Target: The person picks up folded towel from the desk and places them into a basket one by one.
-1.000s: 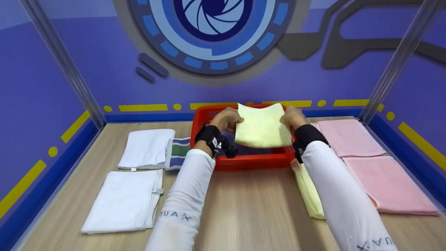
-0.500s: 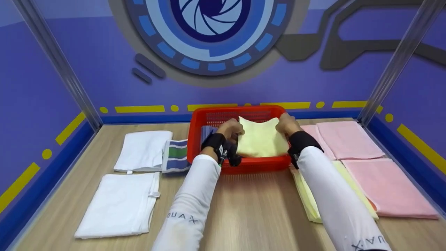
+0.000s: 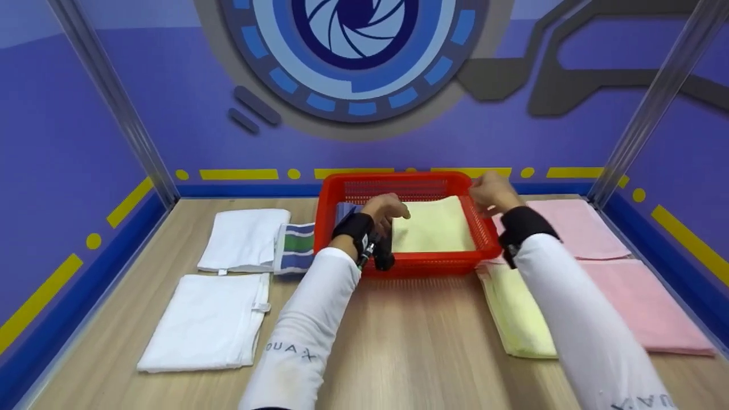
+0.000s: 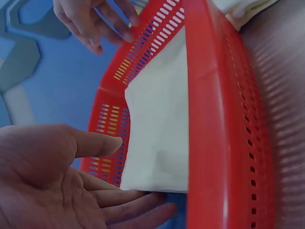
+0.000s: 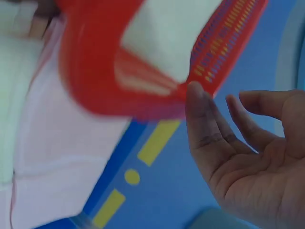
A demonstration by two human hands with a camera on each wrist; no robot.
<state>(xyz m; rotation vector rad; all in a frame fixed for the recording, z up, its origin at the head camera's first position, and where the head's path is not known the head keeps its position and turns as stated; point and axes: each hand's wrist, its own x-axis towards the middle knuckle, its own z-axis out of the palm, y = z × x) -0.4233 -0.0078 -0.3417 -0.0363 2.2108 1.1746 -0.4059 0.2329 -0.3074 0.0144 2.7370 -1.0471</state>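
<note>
A folded pale yellow towel (image 3: 435, 225) lies flat inside the red plastic basket (image 3: 433, 265), filling its right part. Beside it in the basket a blue towel (image 3: 345, 210) shows, partly hidden by my left hand (image 3: 387, 208). That hand hovers over the basket, thumb and fingers extended and apart, at the towel's left edge in the left wrist view. Just past the basket's right rim, my right hand (image 3: 492, 191) is raised with loosely bent fingers and holds nothing; the right wrist view shows its fingers (image 5: 202, 119) near the basket corner.
Two folded white towels (image 3: 205, 322) lie on the left of the wooden table (image 3: 416, 341). A striped towel (image 3: 296, 247) touches the basket's left side. On the right lie another yellow towel (image 3: 521, 313) and folded pink towels (image 3: 643, 307). Blue-purple panels (image 3: 398, 142) enclose the table.
Both hands held the yellow towel by its sides and lowered it into the basket. Now they have let go, and the right hand has moved out rightward past the rim.
</note>
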